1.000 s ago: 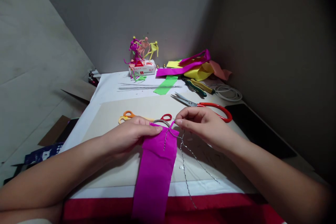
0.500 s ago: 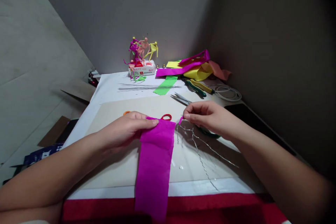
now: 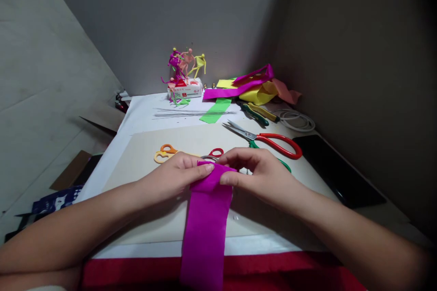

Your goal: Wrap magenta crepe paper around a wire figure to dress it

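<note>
A long strip of magenta crepe paper (image 3: 206, 232) hangs over the table's front edge, its upper end folded over. My left hand (image 3: 180, 170) pinches the fold's top left, thumb in front. At the right end of that fold, my right hand (image 3: 259, 173) has its thumb on the front of the paper and its fingers behind. The twisted wire figure is mostly hidden; I cannot tell whether my right hand still has it. Just beyond the hands lie orange-and-yellow-handled scissors (image 3: 167, 148) and a red handle loop (image 3: 216, 152).
Red-handled scissors (image 3: 280, 143), green handles (image 3: 285, 165) and a black phone (image 3: 337, 168) lie to the right. Behind are pliers (image 3: 254, 113), a white cable (image 3: 297, 120), thin wires (image 3: 184, 114), crepe strips (image 3: 259, 93) and small paper-wrapped figures (image 3: 186, 61) on a box (image 3: 191, 88).
My right hand has moved left and down onto the magenta paper. The wire figure that dangled from it is now out of sight. The paper has shifted slightly right, uncovering the scissors' handles.
</note>
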The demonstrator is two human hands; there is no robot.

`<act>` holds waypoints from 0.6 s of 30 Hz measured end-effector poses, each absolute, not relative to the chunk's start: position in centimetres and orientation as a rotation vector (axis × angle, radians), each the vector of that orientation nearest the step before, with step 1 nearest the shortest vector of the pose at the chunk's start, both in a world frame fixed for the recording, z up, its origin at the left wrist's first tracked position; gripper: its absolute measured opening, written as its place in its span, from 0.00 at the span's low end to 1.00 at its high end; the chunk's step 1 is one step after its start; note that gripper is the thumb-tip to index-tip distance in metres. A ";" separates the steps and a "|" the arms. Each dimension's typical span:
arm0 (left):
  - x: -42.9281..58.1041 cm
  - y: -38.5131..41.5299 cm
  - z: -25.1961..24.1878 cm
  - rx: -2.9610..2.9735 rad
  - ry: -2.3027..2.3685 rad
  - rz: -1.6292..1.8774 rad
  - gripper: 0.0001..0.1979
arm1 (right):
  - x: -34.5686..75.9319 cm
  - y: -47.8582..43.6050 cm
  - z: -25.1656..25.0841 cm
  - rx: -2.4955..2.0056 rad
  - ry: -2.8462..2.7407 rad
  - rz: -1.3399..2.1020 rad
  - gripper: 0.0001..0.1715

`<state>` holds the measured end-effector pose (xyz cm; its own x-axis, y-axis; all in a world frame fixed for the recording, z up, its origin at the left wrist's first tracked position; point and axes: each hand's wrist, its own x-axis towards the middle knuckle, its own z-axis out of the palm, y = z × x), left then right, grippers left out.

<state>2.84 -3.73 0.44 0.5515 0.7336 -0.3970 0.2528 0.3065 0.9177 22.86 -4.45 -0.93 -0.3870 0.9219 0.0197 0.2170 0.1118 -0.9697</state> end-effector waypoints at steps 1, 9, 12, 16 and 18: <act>2.9 -3.7 0.4 1.280 0.990 0.392 0.15 | 22.7 -4.5 -1.1 -1.104 -1.641 1.409 0.15; 2.8 -3.7 1.1 1.507 1.028 0.286 0.15 | 22.9 -4.0 -2.4 -1.053 -1.469 1.628 0.15; 2.8 -3.7 1.2 1.532 1.044 0.289 0.15 | 22.7 -4.1 -2.1 -1.082 -1.480 1.603 0.15; 2.8 -3.7 0.8 1.550 1.094 0.327 0.20 | 22.7 -4.2 -2.1 -1.094 -1.501 1.568 0.16; 2.8 -3.6 0.5 1.530 1.093 0.348 0.21 | 22.7 -4.2 -2.1 -1.096 -1.506 1.556 0.16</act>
<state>2.83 -3.61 0.54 0.5199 0.7820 -0.3438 0.4386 0.1010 0.8930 22.75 -4.15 -2.13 -0.3970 0.9122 -0.1014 0.0718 -0.0793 -0.9943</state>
